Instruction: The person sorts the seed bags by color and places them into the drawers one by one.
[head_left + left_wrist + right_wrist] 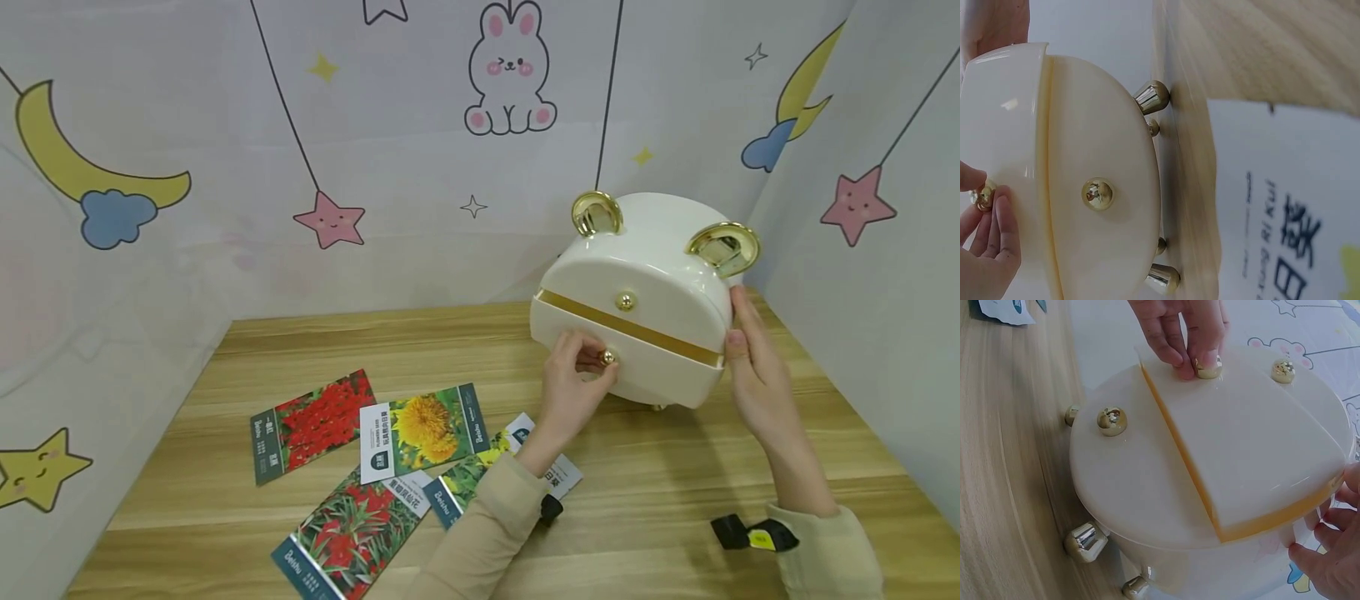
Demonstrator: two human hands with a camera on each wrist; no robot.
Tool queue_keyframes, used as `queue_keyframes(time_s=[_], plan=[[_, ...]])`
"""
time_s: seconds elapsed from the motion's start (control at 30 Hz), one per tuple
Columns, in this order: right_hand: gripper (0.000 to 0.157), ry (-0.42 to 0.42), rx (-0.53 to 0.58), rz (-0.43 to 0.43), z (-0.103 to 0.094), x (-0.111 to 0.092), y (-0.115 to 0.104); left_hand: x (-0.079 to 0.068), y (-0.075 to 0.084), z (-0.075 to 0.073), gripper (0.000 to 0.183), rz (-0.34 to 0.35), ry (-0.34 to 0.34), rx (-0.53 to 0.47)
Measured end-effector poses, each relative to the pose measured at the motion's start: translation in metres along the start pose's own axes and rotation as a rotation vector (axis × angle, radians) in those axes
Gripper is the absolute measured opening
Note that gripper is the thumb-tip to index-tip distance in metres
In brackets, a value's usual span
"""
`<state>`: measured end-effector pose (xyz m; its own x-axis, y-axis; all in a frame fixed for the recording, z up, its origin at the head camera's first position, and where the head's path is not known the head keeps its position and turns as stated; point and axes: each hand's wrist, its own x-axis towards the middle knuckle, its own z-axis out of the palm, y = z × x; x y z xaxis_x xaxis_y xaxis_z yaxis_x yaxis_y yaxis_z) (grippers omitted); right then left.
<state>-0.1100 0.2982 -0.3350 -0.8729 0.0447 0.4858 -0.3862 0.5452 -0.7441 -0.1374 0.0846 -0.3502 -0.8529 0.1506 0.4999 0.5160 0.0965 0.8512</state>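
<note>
- Left hand [572, 393] pinches gold knob [608, 357] between thumb and fingers.
- Knob is on middle drawer [663, 372], slid partly out of white box [663, 271].
- Right hand [761, 383] grasps nothing; extended fingers rest against box's side.
- Box sits on wooden table [675, 508], toward back right.
- Flower packets [423, 427] lie left of it, some overlapping.

I can't see the bottom of the pulled drawer [660, 379], and from the head camera it hides the lower knob [1097, 194] from me. The left sleeve [487, 525] covers part of the packet with small yellow blooms [468, 479], whose finest print blurs at the left wrist. Picture edges crop both hands for me, left [991, 262] and right [1335, 550], in the wrist views.
</note>
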Motion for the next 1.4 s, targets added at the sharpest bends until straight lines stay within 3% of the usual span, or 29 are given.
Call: queue_keyframes(time_s=[0.53, 0.63, 0.9, 1.4], plan=[[0.048, 0.009, 0.01, -0.012, -0.001, 0.002, 0.003, -0.004, 0.006, -0.008, 0.02, 0.013, -0.05, -0.009], [0.048, 0.008, 0.017, -0.017, 0.0, 0.001, -0.008, -0.005, 0.006, -0.009, 0.02, 0.01, -0.055, -0.014], [0.048, 0.002, 0.008, 0.011, -0.001, 0.001, -0.013, -0.005, -0.028, -0.001, 0.021, 0.048, -0.039, 0.049], [0.048, 0.002, 0.004, 0.033, -0.002, 0.002, -0.001, -0.012, -0.025, -0.008, 0.023, 0.039, -0.097, 0.084]])
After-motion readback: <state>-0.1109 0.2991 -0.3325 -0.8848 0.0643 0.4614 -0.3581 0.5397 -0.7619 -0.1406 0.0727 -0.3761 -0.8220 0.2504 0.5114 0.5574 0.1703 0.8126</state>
